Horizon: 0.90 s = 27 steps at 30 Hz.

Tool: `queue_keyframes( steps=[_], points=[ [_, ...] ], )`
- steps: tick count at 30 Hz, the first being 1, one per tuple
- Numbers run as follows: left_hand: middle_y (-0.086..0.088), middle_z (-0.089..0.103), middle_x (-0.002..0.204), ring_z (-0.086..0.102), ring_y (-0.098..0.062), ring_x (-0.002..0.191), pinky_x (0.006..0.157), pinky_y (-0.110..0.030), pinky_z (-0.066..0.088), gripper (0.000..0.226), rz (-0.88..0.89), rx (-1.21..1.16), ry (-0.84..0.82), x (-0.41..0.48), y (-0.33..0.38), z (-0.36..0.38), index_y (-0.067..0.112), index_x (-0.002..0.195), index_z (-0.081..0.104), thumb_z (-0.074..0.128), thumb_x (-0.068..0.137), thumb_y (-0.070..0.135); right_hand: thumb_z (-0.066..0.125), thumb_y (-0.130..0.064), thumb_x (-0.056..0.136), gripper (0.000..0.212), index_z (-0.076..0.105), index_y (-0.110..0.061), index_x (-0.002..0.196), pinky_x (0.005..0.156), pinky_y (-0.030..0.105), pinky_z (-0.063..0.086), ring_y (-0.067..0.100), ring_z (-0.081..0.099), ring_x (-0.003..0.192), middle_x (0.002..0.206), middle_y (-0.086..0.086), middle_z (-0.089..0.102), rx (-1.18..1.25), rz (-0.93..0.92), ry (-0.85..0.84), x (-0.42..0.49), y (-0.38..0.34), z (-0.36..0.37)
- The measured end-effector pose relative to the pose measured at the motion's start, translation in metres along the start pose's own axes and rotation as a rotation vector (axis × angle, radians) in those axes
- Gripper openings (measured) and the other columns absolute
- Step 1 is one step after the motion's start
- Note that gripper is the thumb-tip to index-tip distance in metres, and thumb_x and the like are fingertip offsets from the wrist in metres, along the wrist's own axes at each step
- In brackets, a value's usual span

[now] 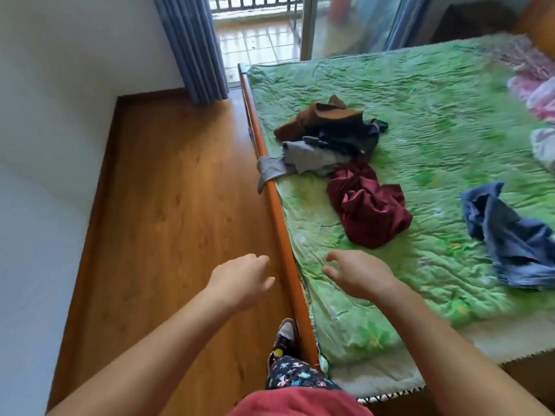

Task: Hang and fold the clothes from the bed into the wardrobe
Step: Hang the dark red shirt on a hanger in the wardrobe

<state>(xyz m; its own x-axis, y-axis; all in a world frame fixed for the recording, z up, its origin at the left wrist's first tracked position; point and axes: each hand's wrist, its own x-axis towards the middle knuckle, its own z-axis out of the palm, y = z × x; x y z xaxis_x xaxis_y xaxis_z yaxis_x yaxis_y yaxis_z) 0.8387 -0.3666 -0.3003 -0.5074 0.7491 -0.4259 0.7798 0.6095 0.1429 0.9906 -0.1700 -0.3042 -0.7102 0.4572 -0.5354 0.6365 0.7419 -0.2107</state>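
Note:
Loose clothes lie on a bed with a green quilt (pixel 435 121). A crumpled maroon garment (pixel 369 208) is nearest, just beyond my right hand (pixel 360 276), which hovers over the quilt with loosely curled fingers and holds nothing. My left hand (pixel 240 280) hangs empty over the wooden floor beside the bed rail. Farther back lie a grey garment (pixel 306 160) draped over the rail, a dark navy one (pixel 351 139) and a brown one (pixel 318 118). A blue garment (pixel 510 235) lies at the right. The wardrobe is out of view.
The orange wooden bed rail (pixel 279 223) runs between my hands. Wooden floor (pixel 168 205) fills the left, bounded by a white wall. Blue curtains (pixel 195 46) frame an open balcony door at the back. Pink and white cloth (pixel 537 97) lies at the bed's far right.

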Motion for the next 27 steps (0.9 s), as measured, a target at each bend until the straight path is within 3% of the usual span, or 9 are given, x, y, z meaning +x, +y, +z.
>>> queue_keyframes(
  steps=[4, 9, 15, 20, 27],
  points=[
    [0.007, 0.063, 0.111, 0.065, -0.015, 0.091, 0.071, -0.033, 0.059, 0.037, 0.093, 0.059, -0.007, 0.064, 0.009, -0.023, 0.029, 0.123, 0.057, 0.047, 0.098, 0.054, 0.045, -0.056, 0.099, 0.044, 0.055, -0.033, 0.135, 0.089, 0.039, 0.052, 0.024, 0.06, 0.121, 0.133, 0.001, 0.064, 0.073, 0.074, 0.024, 0.039, 0.028, -0.018],
    [0.008, 0.056, 0.101, 0.06, -0.018, 0.086, 0.064, -0.032, 0.051, 0.032, 0.222, 0.101, -0.035, 0.14, 0.036, -0.051, 0.027, 0.118, 0.057, 0.046, 0.098, 0.05, 0.045, -0.056, 0.097, 0.042, 0.054, -0.032, 0.131, 0.087, 0.04, 0.052, 0.025, 0.061, 0.119, 0.129, 0.001, 0.065, 0.115, 0.212, 0.039, 0.06, 0.076, -0.039],
    [0.002, 0.058, 0.125, 0.064, -0.022, 0.105, 0.077, -0.037, 0.057, 0.043, 0.384, 0.196, -0.116, 0.217, 0.074, -0.061, 0.028, 0.135, 0.053, 0.048, 0.098, 0.05, 0.044, -0.051, 0.1, 0.041, 0.054, -0.028, 0.132, 0.083, 0.039, 0.049, 0.028, 0.061, 0.117, 0.127, 0.004, 0.065, 0.201, 0.373, 0.036, 0.081, 0.116, -0.046],
    [-0.002, 0.055, 0.124, 0.063, -0.024, 0.102, 0.078, -0.042, 0.058, 0.042, 0.554, 0.286, -0.209, 0.295, 0.095, -0.055, 0.025, 0.136, 0.051, 0.049, 0.099, 0.046, 0.042, -0.046, 0.1, 0.039, 0.054, -0.025, 0.131, 0.079, 0.039, 0.045, 0.03, 0.061, 0.116, 0.127, 0.006, 0.064, 0.315, 0.529, 0.017, 0.118, 0.131, -0.04],
    [-0.004, 0.049, 0.128, 0.061, -0.029, 0.106, 0.079, -0.044, 0.057, 0.04, 0.718, 0.432, -0.372, 0.421, 0.113, -0.023, 0.022, 0.135, 0.053, 0.05, 0.099, 0.037, 0.044, -0.043, 0.101, 0.037, 0.055, -0.022, 0.129, 0.088, 0.043, 0.048, 0.034, 0.058, 0.118, 0.127, 0.008, 0.059, 0.47, 0.768, -0.033, 0.197, 0.136, -0.009]
  ],
)
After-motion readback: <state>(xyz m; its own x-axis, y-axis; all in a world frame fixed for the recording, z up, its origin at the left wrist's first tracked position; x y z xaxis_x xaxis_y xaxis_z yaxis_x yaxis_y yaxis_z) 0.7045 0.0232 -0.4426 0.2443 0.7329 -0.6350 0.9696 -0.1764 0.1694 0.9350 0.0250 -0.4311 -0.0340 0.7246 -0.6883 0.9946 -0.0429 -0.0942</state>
